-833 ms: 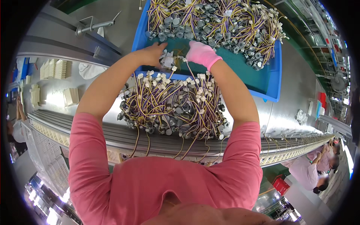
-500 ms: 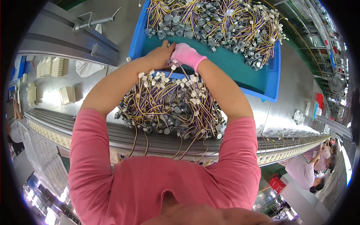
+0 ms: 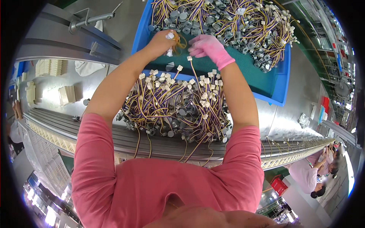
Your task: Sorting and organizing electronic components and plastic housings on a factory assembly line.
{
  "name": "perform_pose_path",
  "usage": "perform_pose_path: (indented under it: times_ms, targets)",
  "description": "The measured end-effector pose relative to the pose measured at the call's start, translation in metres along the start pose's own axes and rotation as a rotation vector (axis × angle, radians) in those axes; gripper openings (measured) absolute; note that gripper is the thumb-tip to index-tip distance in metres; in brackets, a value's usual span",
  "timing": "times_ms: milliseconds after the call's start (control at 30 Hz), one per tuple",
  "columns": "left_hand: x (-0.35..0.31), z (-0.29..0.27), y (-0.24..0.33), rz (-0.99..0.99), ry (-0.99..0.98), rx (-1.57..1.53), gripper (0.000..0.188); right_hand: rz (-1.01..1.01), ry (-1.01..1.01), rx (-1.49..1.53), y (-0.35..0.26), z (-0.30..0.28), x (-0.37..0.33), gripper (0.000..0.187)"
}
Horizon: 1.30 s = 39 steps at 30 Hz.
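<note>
My left hand (image 3: 161, 44), bare, is over the left part of the blue tray (image 3: 135, 45). Its fingers are closed on a bunch of tan rubber bands (image 3: 178, 41) with crumpled white scraps among them. To its right my right hand (image 3: 210, 49), in a pink glove, holds nothing that I can see; its fingers are apart and bent toward the left hand. A small grey-white piece (image 3: 170, 66) lies on the tray's green lining below the left hand. Nearer to me is a heap of wired grey parts (image 3: 175, 106) with yellow and purple leads and white connectors.
More bundled wired parts (image 3: 228, 28) fill the tray's far side. A slotted metal rail (image 3: 167, 146) crosses in front of me, wires hanging over it. At left stand cream plastic blocks (image 3: 67, 95), a white cloth (image 3: 88, 68) and a metal frame (image 3: 68, 40). Other people (image 3: 306, 174) sit at far right.
My hands were together over the tray and are now apart. The right has moved right and opened; the left has gone slightly up, its rubber bands and white scraps now showing.
</note>
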<state>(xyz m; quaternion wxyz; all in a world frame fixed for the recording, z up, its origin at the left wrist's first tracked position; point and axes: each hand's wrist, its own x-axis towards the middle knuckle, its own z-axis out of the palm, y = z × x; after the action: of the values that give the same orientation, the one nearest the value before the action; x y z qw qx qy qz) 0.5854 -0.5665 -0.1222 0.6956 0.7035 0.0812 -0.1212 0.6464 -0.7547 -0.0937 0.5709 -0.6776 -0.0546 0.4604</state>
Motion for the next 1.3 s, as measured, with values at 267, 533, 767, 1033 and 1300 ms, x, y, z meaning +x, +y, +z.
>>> perform_pose_path:
  times_ms: [267, 533, 767, 1033, 1300]
  targets:
    - [-0.046, -0.028, 0.073, 0.048, -0.150, -0.572, 0.016, -0.527, -0.034, -1.441, 0.005, 0.057, -0.001, 0.038]
    - [-0.097, -0.052, 0.104, 0.014, -0.211, -0.588, 0.016, -0.597, 0.077, -1.426, 0.018, 0.059, 0.032, 0.014]
    - [-0.126, -0.071, 0.100, -0.038, -0.191, -0.616, 0.018, -0.354, 0.309, -0.146, -0.027, -0.019, -0.035, 0.007]
    - [-0.156, -0.052, 0.118, -0.018, -0.271, -0.797, 0.017, -0.583, 0.871, -0.024, -0.022, -0.088, -0.212, 0.005]
    - [-0.239, -0.047, 0.144, 0.066, -0.310, -1.003, 0.016, -0.681, 0.933, 0.187, 0.009, -0.049, -0.327, 0.005]
